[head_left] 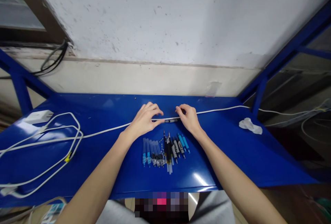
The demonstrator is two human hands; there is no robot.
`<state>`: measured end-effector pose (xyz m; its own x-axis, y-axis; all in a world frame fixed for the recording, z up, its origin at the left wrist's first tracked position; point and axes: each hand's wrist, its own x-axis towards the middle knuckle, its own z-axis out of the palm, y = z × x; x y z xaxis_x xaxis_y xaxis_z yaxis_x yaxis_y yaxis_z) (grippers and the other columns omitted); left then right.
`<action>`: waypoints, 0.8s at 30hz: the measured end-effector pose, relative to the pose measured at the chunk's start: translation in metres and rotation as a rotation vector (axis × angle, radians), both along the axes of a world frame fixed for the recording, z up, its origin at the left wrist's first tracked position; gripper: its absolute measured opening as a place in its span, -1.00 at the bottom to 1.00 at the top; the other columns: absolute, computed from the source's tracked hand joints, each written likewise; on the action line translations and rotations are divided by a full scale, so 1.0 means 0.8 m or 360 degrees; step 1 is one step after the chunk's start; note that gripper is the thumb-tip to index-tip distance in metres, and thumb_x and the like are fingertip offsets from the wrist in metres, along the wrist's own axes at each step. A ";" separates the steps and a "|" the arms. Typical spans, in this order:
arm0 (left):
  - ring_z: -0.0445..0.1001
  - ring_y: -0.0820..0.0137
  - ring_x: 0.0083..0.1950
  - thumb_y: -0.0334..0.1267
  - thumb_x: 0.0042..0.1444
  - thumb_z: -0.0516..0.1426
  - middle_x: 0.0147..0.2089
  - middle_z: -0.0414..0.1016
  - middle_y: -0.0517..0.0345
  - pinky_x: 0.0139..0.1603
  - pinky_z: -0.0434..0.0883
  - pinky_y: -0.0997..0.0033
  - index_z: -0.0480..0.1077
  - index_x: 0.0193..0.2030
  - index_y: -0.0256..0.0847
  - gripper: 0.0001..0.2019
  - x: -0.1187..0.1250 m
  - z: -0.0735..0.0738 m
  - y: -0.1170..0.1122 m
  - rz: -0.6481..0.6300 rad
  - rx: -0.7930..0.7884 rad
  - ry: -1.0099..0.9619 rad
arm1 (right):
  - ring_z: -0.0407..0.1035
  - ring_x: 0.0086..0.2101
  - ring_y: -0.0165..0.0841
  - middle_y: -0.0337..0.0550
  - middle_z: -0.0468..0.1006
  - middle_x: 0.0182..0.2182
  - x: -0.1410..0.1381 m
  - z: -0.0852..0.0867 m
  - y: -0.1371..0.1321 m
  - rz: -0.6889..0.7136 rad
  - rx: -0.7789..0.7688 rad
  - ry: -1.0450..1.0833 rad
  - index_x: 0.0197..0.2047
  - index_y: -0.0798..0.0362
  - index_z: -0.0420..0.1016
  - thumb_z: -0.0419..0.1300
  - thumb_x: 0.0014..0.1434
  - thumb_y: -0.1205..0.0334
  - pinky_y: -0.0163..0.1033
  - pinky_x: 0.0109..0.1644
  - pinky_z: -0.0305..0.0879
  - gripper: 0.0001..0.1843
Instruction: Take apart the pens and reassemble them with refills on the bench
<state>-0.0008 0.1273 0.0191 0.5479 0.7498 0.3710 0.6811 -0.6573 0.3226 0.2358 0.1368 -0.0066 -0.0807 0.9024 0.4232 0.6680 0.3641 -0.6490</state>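
Pen (171, 121) lies just beside the white cable (219, 109), between my left hand (146, 118), fingertips narrowly parted, and my right hand (189, 118), whose fingers curl; from here I cannot tell whether those hold anything.

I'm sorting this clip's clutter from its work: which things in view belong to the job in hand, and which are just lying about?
Apparently in the job:
- pen piece by the left hand
- clear barrels
- dark rods
- grey pieces
- blue pieces

Apparently lying about:
- white cable
- white adapter
- crumpled scrap
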 end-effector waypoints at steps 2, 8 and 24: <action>0.39 0.26 -0.10 -0.13 0.36 0.15 -0.21 0.52 0.14 -0.01 0.27 0.22 0.50 -0.16 -0.12 -0.84 -0.009 0.014 -0.025 0.0204 0.0071 -0.0135 | 0.40 -0.37 -0.30 -0.13 0.58 -0.40 0.000 -0.003 0.001 0.0017 0.0015 -0.0017 -0.41 0.05 0.53 0.09 0.39 0.20 -0.24 -0.21 0.19 -0.65; 0.23 0.41 -0.51 -0.07 0.38 0.03 -0.55 0.21 0.30 -0.40 0.12 0.38 0.28 -0.39 -0.13 -0.69 -0.033 0.008 -0.129 0.0912 -0.0258 -0.0244 | 0.41 -0.27 -0.24 -0.10 0.58 -0.37 -0.004 -0.007 -0.001 0.0083 0.0037 -0.0247 -0.40 0.02 0.50 0.07 0.42 0.19 -0.19 -0.10 0.21 -0.65; 0.60 0.10 -0.26 -0.15 0.35 0.01 -0.22 0.63 0.05 -0.40 0.05 0.36 0.33 -0.23 -0.12 -0.83 -0.022 0.015 -0.133 0.1082 -0.0518 0.0775 | 0.38 -0.34 -0.28 -0.13 0.54 -0.40 -0.009 0.000 -0.006 0.0032 0.0058 -0.0331 -0.44 0.02 0.44 0.06 0.42 0.20 -0.23 -0.22 0.13 -0.63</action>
